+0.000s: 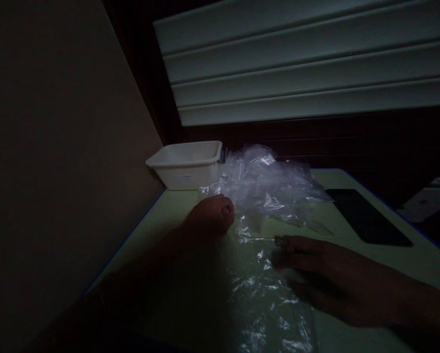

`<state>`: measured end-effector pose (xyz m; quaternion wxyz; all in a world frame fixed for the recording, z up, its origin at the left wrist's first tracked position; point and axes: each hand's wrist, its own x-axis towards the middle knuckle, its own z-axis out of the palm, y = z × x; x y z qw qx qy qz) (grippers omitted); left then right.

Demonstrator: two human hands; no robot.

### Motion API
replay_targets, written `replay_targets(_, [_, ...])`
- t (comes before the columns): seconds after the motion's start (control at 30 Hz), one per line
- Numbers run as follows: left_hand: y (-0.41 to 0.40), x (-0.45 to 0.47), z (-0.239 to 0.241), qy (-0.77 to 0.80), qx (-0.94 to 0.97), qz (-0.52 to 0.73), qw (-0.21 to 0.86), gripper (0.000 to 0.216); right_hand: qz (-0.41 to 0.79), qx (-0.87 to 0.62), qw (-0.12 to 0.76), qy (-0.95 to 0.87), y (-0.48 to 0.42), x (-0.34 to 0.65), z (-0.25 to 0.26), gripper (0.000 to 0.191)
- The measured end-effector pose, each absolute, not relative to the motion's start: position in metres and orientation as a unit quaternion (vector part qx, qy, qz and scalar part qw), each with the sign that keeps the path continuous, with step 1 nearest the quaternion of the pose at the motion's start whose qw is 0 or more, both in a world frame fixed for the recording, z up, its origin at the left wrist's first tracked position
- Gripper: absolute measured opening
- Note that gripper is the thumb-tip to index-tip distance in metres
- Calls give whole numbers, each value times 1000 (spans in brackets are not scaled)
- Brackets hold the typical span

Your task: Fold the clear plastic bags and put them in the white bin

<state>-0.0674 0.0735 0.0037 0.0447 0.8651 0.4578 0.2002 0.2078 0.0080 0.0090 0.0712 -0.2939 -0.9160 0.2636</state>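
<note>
Dim light is cast over a pale green table with a blue edge (163,218), and its near left part is lost in the dark. Wide white slats (297,66) behind it are cut off at the top. At the back left corner, a white plastic tub with sloping sides (201,174) is set; its floor is hidden, so what is in it cannot be told. Beside it, a crinkly heap of clear plastic (271,181) is piled. Between the hands, a shiny clear plastic sheet (271,314) is laid flat, cut off at the bottom. The left hand (210,215) is curled into a fist; whether plastic is pinched cannot be told. The right hand (337,277) is blurred, its fingers spread over the sheet.
</note>
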Motion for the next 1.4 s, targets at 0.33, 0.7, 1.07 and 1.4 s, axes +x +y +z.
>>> replay_targets(0.33, [18, -67, 44, 358, 905, 160, 165, 4, 270, -285, 99, -914, 8, 206, 11, 36])
replay_targets(0.7, [23, -60, 30, 245, 951, 20, 188, 17, 269, -290, 96, -914, 8, 207, 10, 37])
replay_targets(1.07, [25, -56, 19, 279, 924, 3, 263, 17, 282, -279, 125, -909, 8, 207, 9, 36])
replay_targets(1.4, [27, -56, 20, 286, 937, 64, 189, 16, 277, -282, 131, -909, 9, 208, 8, 34])
